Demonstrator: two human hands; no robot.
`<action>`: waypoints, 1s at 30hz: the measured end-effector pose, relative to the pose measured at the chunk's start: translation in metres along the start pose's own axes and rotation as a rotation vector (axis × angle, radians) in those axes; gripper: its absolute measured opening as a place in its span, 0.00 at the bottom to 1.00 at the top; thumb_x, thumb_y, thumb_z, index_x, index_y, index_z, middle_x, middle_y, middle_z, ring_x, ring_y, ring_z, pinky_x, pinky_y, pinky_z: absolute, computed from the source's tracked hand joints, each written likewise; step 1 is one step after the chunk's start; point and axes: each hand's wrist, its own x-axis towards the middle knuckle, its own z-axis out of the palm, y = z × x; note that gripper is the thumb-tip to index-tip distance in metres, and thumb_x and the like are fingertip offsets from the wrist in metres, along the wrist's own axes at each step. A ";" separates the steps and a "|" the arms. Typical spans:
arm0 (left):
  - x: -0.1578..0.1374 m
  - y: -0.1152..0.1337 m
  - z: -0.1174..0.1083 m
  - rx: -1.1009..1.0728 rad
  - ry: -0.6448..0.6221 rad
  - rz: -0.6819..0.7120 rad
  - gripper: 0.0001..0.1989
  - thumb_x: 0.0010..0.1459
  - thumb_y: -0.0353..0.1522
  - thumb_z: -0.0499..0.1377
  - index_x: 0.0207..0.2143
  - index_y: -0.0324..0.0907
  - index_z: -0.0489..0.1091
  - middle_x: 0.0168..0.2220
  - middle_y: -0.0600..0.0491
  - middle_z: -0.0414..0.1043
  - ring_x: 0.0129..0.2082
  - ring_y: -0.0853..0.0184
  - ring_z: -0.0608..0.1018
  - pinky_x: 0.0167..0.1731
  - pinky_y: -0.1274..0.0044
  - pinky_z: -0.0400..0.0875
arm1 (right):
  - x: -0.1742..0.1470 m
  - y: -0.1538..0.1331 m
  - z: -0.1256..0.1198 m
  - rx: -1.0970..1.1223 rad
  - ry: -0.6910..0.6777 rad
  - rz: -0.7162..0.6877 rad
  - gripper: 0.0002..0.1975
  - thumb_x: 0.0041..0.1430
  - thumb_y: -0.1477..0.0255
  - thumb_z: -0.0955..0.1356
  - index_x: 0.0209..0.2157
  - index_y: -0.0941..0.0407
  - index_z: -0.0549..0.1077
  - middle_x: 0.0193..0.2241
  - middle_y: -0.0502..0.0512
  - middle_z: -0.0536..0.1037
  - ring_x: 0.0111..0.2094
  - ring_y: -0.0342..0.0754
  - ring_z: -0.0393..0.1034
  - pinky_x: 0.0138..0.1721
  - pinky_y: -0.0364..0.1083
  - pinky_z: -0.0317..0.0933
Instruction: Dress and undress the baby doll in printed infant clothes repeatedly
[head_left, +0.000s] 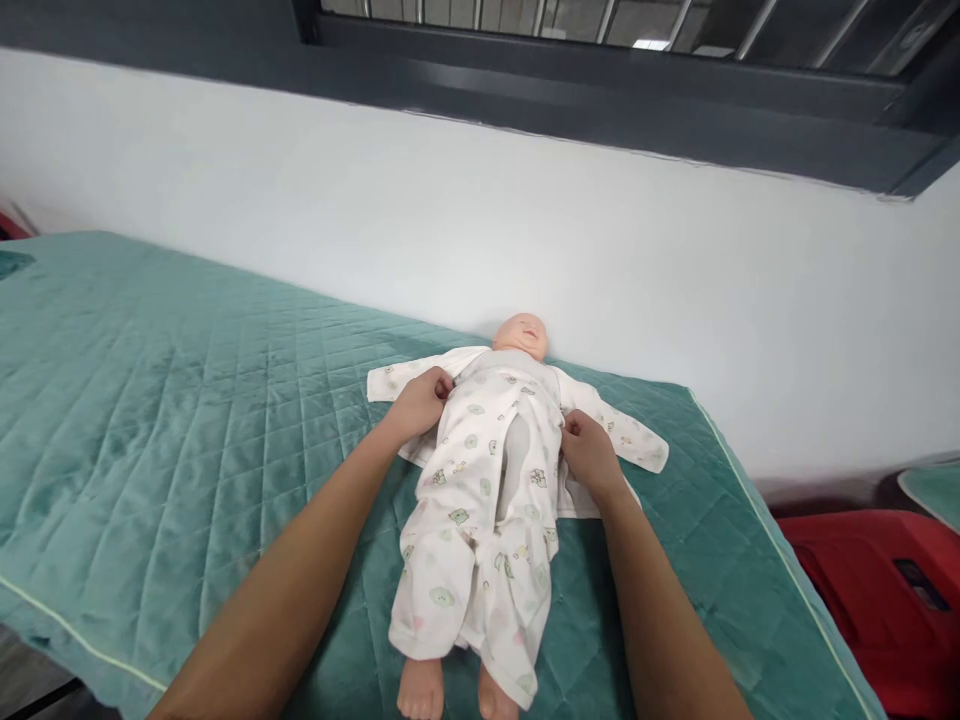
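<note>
On the bed, head view: a single entry is made from the one camera, which looks forward and down.
Bed: a teal quilted cover [172, 420] with a pale piped edge is spread over it; its far side is set against a white wall [525, 230] under a dark window frame [600, 90].
Doll: a baby doll [523, 335] is laid on its back near the wall, head toward the wall, bare feet toward the camera.
Garment: a white printed sleepsuit [480, 480] is worn on the body and legs; both sleeves are spread flat and empty to either side, and the front is parted over a grey strip of torso.
Left hand [420, 402]: the grip is closed on the sleepsuit at the doll's shoulder, beside the spread sleeve.
Right hand [589, 450]: the grip is pinched narrow on the cloth edge at the doll's other side, level with the waist.
Step in hand, judged: the front panels appear to be worked at both sides.
Handling advice: cloth alone should be gripped, not the doll's body; both edges are best drawn evenly, so that the doll is not rolled; the fabric should be kept smooth and the sleeves flat.
Risk, judged: a one-sided pull could twist the suit or shift the doll toward the wall.
Beside the bed: a red object [870, 590] is seen at lower right, its kind not clear.
Writing and brands: none can be read; only small green and pink motifs are printed on the sleepsuit.
</note>
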 end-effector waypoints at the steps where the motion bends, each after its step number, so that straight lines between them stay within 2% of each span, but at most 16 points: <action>1: -0.001 0.001 -0.001 0.021 0.017 -0.009 0.08 0.46 0.28 0.60 0.32 0.44 0.66 0.28 0.57 0.69 0.30 0.66 0.70 0.32 0.76 0.63 | 0.002 0.000 0.002 -0.018 0.026 0.014 0.06 0.49 0.68 0.64 0.22 0.52 0.61 0.19 0.47 0.66 0.25 0.48 0.61 0.29 0.45 0.52; 4: -0.001 0.001 -0.002 0.107 0.102 -0.026 0.08 0.46 0.27 0.59 0.31 0.44 0.67 0.29 0.54 0.71 0.31 0.64 0.72 0.34 0.74 0.64 | 0.006 -0.001 0.004 -0.050 0.058 0.039 0.02 0.49 0.69 0.65 0.27 0.52 0.67 0.26 0.52 0.75 0.30 0.51 0.66 0.31 0.46 0.55; 6: 0.001 0.000 0.000 0.194 0.129 -0.035 0.08 0.46 0.26 0.58 0.32 0.44 0.68 0.29 0.52 0.73 0.32 0.61 0.73 0.35 0.73 0.64 | 0.006 -0.003 0.004 -0.066 0.041 0.029 0.03 0.50 0.70 0.65 0.29 0.52 0.70 0.28 0.54 0.77 0.31 0.52 0.68 0.32 0.47 0.56; 10: 0.007 -0.002 0.006 0.331 0.002 0.048 0.02 0.49 0.29 0.58 0.26 0.43 0.70 0.31 0.44 0.76 0.34 0.54 0.76 0.36 0.69 0.64 | 0.003 -0.010 0.003 -0.096 -0.030 -0.028 0.04 0.50 0.71 0.64 0.23 0.52 0.68 0.24 0.53 0.75 0.29 0.51 0.66 0.31 0.47 0.54; 14: 0.010 0.003 0.007 0.298 -0.099 0.116 0.02 0.48 0.30 0.59 0.24 0.43 0.72 0.33 0.43 0.79 0.34 0.53 0.78 0.36 0.70 0.65 | 0.001 -0.019 0.001 -0.104 -0.074 -0.086 0.03 0.50 0.71 0.64 0.24 0.53 0.68 0.27 0.55 0.78 0.31 0.52 0.67 0.32 0.47 0.54; 18: 0.004 0.015 -0.001 0.134 -0.237 0.143 0.05 0.48 0.31 0.59 0.27 0.43 0.75 0.35 0.47 0.80 0.37 0.53 0.78 0.38 0.70 0.67 | -0.001 -0.024 -0.003 -0.062 -0.114 -0.141 0.05 0.51 0.69 0.64 0.25 0.54 0.69 0.29 0.55 0.79 0.32 0.53 0.69 0.33 0.47 0.56; 21: -0.004 0.025 -0.004 -0.095 -0.321 0.066 0.07 0.48 0.30 0.58 0.30 0.43 0.76 0.34 0.49 0.80 0.40 0.54 0.78 0.39 0.70 0.70 | -0.003 -0.023 -0.003 0.100 -0.143 -0.121 0.07 0.52 0.67 0.66 0.29 0.55 0.74 0.32 0.55 0.81 0.36 0.55 0.71 0.35 0.48 0.60; 25: -0.015 0.034 -0.001 -0.427 -0.322 -0.123 0.08 0.45 0.28 0.59 0.31 0.40 0.76 0.31 0.49 0.79 0.38 0.56 0.78 0.38 0.68 0.73 | -0.009 -0.022 0.001 0.386 -0.136 -0.044 0.12 0.50 0.65 0.70 0.35 0.56 0.78 0.33 0.55 0.82 0.39 0.57 0.73 0.38 0.50 0.65; 30: -0.018 0.032 0.005 -0.710 -0.294 -0.177 0.16 0.44 0.27 0.63 0.40 0.40 0.76 0.36 0.48 0.80 0.39 0.59 0.79 0.39 0.70 0.74 | -0.017 -0.027 0.007 0.837 -0.204 0.092 0.19 0.46 0.66 0.75 0.42 0.54 0.79 0.36 0.55 0.83 0.37 0.56 0.77 0.38 0.51 0.69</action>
